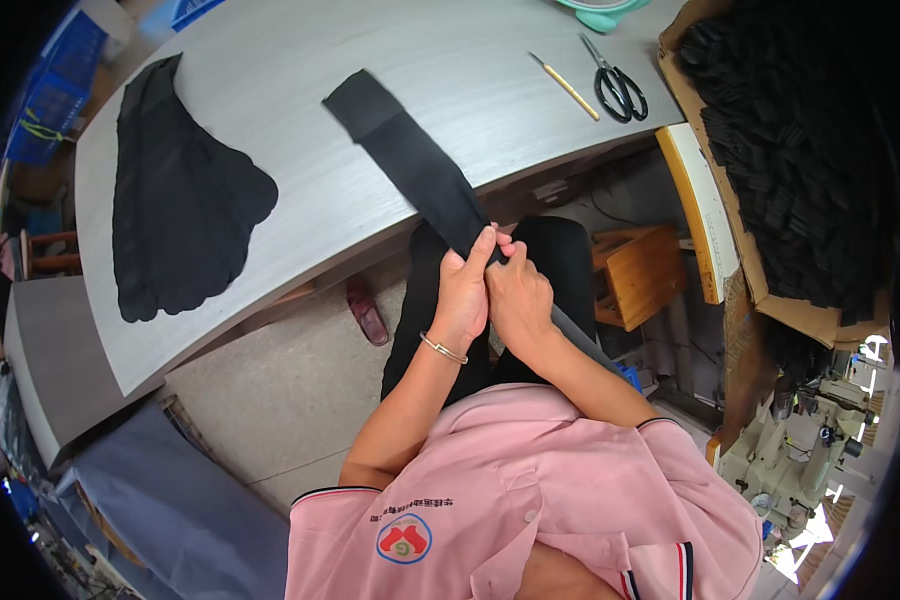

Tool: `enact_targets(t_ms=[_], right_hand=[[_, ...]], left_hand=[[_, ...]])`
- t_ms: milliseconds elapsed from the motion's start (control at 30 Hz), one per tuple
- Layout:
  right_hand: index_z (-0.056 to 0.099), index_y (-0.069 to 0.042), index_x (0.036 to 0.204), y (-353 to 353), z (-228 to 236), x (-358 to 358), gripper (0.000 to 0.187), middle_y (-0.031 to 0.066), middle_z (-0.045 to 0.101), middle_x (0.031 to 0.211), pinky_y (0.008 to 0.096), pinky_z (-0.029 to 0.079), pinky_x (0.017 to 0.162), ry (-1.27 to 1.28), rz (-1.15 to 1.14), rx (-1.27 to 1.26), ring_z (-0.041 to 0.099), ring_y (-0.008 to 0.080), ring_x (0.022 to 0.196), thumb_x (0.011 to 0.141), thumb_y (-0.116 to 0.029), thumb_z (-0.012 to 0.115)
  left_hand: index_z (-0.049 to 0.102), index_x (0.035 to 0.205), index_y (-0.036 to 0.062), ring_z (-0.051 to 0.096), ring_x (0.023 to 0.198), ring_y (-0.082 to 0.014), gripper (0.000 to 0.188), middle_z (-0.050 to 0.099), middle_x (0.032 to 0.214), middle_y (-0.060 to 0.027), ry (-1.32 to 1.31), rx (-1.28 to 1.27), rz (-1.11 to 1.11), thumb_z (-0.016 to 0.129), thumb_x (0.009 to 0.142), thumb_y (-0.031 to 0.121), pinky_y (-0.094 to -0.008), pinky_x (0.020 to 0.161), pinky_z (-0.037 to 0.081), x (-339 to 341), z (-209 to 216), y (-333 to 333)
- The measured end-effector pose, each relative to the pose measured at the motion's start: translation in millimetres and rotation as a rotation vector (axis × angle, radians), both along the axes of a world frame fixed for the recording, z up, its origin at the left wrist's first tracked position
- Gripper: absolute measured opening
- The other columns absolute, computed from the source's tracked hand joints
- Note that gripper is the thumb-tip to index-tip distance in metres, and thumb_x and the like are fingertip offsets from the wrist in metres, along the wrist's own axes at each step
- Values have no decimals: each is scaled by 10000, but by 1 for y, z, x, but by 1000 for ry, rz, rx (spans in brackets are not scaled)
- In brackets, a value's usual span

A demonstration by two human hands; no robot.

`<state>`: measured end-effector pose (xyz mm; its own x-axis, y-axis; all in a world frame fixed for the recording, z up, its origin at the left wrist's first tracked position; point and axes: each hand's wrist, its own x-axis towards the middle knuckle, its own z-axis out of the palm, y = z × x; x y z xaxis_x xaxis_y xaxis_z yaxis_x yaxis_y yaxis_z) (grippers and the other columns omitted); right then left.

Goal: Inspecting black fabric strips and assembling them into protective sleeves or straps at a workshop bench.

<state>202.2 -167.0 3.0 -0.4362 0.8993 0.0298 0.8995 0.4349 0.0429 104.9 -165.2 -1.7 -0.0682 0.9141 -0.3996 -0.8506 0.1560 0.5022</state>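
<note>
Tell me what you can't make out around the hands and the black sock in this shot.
Head view:
- Near end of black sock: hidden inside left hand and right hand.
- Teal bowl: cut off by the top edge.
- Black pile in cardboard box: single pieces too dark to separate.

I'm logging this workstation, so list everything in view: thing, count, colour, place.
long black fabric sock: one, black, lying from the table over its edge into both hands
stack of black fabric pieces: one, black, table left
grey wooden table: one, grey
black-handled scissors: one, table far right
thin wooden stick: one, tan, beside scissors
cardboard box of black pieces: one, right
left hand: gripping sock
right hand: gripping sock
</note>
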Motion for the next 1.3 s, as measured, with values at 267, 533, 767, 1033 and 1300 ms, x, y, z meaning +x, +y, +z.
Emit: enact_targets(t_ms=[267,533,767,1033,1300], right_hand=[[591,-183,1223,-30,30,13,477,151,542,977,406,482,596,52,-4,-49,621,313,780,769,-59,669],[564,-189,1296,4,3,-5,466,104,543,883,377,493,586,85,-17,94,615,267,722,838,-127,629],[496,-199,1416,-35,28,20,686,167,512,992,399,513,612,45,42,-86,603,311,803,774,-42,680],[569,-232,1310,4,2,-8,493,130,547,928,375,500,575,55,20,22,640,280,783,833,-121,629],[550,-244,1317,-31,28,12,552,126,529,935,364,488,550,-42,18,-11,620,258,704,802,-82,665]], left_hand=[[636,1047,16,647,850,-149,299,661,931,-60,-36,-78,-26,636,993,310,-319,816,533,-8,5,1],[616,1087,10,637,993,-175,318,674,1018,-86,-42,51,-71,601,1011,319,-338,918,514,-8,3,0],[605,1161,-4,659,961,-176,347,677,1020,-92,-92,-59,-62,575,1025,315,-329,905,523,-15,6,-2],[594,1123,10,629,918,-159,339,657,976,-63,-35,62,-40,575,1024,334,-323,885,511,-11,-2,-3],[598,1100,19,644,887,-167,340,651,963,-64,-41,24,-61,569,1025,349,-330,876,513,-10,-4,-8]])
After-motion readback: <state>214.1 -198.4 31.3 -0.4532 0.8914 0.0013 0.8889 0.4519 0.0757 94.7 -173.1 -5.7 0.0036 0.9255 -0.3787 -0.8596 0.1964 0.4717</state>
